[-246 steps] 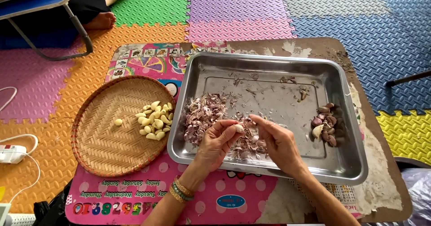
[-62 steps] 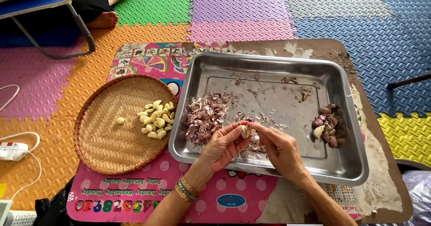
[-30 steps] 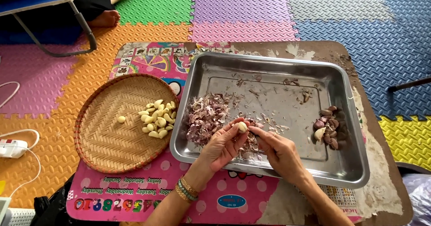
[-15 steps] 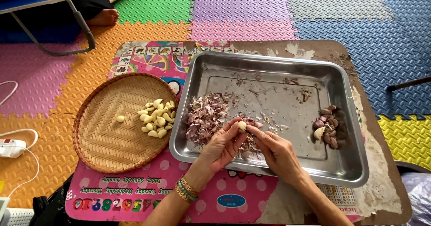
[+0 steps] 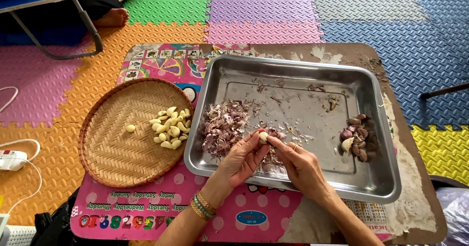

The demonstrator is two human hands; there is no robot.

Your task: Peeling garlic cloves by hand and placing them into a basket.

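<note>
Hands meet over a rectangular steel tray [image 5: 293, 216]: left hand [image 5: 243, 159] and right hand [image 5: 299, 164] together pinch a pale garlic clove [image 5: 263, 137]. Purple skins [image 5: 223, 126] lie just left; a round woven basket [image 5: 112, 153] holding peeled cloves [image 5: 170, 128] sits further left; unpeeled cloves [image 5: 357, 137] right.

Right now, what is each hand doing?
Left hand: pinching a garlic clove at its fingertips.
Right hand: fingertips on the same clove, over the metal tray.
</note>
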